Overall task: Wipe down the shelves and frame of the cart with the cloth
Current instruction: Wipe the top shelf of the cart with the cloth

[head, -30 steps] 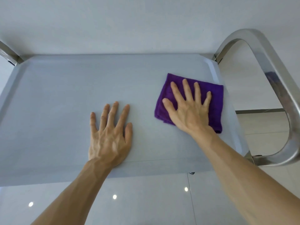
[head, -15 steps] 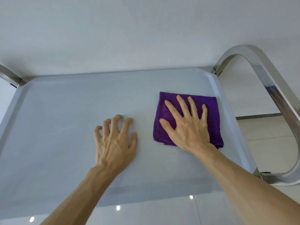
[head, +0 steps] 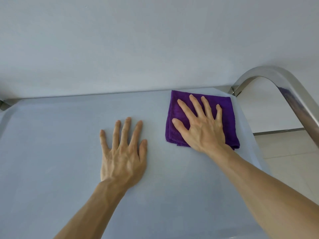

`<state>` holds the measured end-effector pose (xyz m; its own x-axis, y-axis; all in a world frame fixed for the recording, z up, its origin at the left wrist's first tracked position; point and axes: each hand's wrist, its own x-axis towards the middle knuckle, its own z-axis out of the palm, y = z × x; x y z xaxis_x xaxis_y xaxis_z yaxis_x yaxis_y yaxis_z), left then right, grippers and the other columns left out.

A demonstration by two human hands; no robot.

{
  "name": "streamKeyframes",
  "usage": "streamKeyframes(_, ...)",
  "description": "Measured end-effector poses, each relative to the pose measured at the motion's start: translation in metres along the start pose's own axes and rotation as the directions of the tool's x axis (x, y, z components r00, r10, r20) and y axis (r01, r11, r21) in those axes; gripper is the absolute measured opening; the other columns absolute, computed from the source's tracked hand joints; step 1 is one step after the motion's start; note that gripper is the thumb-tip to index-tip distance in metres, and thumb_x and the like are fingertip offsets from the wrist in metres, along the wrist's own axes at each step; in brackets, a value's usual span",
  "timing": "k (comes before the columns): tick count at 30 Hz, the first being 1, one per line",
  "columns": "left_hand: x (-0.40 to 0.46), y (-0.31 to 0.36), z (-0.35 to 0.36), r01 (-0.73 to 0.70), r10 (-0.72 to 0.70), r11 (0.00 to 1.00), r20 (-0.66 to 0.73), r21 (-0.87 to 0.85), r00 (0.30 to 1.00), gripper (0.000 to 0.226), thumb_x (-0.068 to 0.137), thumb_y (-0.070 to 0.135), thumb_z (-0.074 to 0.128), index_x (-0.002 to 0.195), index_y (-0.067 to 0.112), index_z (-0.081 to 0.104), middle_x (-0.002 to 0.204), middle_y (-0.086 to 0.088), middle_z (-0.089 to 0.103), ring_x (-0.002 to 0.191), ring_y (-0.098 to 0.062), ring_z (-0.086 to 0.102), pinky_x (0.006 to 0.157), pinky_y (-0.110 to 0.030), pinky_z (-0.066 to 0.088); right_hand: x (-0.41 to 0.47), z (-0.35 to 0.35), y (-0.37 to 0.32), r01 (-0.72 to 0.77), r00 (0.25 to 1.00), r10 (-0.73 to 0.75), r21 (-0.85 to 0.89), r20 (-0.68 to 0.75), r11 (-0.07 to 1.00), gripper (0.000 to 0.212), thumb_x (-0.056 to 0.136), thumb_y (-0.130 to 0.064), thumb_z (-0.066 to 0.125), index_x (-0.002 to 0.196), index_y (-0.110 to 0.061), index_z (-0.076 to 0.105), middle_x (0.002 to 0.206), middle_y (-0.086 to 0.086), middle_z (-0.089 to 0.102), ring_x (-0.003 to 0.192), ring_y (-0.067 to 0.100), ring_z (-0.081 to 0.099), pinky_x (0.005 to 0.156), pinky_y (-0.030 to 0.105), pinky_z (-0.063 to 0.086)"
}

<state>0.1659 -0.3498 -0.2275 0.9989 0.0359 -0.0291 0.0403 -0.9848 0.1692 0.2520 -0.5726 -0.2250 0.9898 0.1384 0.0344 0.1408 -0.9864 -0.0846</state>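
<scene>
A folded purple cloth (head: 226,107) lies flat on the cart's grey top shelf (head: 57,135), in the far right corner against the back rim. My right hand (head: 200,125) presses down on the cloth with straight, spread fingers. To its left, my left hand (head: 123,152) rests palm-down on the bare shelf, fingers straight and spread. The cart's polished steel handle (head: 291,95) arches up past the shelf's right edge.
A plain white wall (head: 155,40) rises right behind the cart. Pale floor tiles (head: 284,152) show beyond the shelf's right rim under the handle. A bit of steel frame (head: 3,103) shows at the far left corner.
My right hand has pushed the cloth away from me into the shelf's far right corner. My left hand's fingers, curled half a second ago, lie flat again. The view has tilted up.
</scene>
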Motion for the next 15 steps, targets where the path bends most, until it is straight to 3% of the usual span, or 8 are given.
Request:
streamKeyframes(6, 0.002, -0.002, 0.0, 0.01, -0.01, 1.0, 0.025, 0.013, 1.0, 0.059, 0.1, 0.051, 0.007, 0.156, 0.033, 0.011, 0.165, 0.001, 0.01, 0.153, -0.021, 0.001, 0.119, -0.059, -0.001, 0.019, -0.001, -0.017, -0.021, 1.0, 0.021, -0.001, 0.006, 1.0, 0.072, 0.09, -0.075, 0.012, 0.155, -0.045, 0.01, 0.167, -0.005, 0.008, 0.153, 0.03, 0.006, 0.117, 0.067, 0.005)
streamKeyframes(11, 0.002, -0.002, -0.002, 0.014, -0.014, 1.0, 0.036, 0.009, 0.999, 0.06, 0.098, 0.047, 0.013, 0.156, 0.03, 0.015, 0.165, 0.0, 0.014, 0.153, -0.02, 0.004, 0.119, -0.058, 0.002, 0.014, 0.004, -0.078, 0.243, 0.97, -0.243, 0.005, -0.01, 0.97, 0.065, 0.092, -0.067, 0.022, 0.153, -0.043, 0.025, 0.165, -0.004, 0.019, 0.152, 0.032, 0.013, 0.114, 0.069, 0.008)
streamKeyframes(15, 0.0, 0.0, -0.005, 0.032, -0.032, 0.999, 0.03, 0.0, 0.999, 0.061, 0.097, 0.05, 0.01, 0.156, 0.033, 0.009, 0.165, 0.003, 0.012, 0.152, -0.016, 0.0, 0.121, -0.054, -0.001, 0.017, 0.004, -0.072, 0.268, 0.963, -0.268, 0.053, 0.005, 0.962, 0.064, 0.092, -0.068, 0.018, 0.152, -0.047, 0.022, 0.166, -0.007, 0.015, 0.153, 0.028, 0.008, 0.116, 0.066, 0.003)
